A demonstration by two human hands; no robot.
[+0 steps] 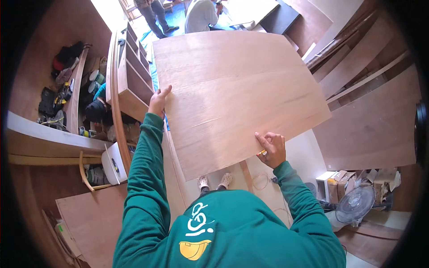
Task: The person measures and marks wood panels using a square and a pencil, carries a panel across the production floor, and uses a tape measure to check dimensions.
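A large light-brown plywood sheet fills the middle, held out in front of me at a slight tilt. My left hand grips its left edge, thumb on the top face and the other fingers hidden. My right hand grips the near edge with fingers over the top face; a slim yellow item, perhaps a pencil, is in it below the edge. My shoes show on the floor beneath the sheet.
Two people are at the top; another crouches left. A wooden shelf unit and white chair stand left. Plywood panels lean right, near a fan and cartons. Cables lie on the floor.
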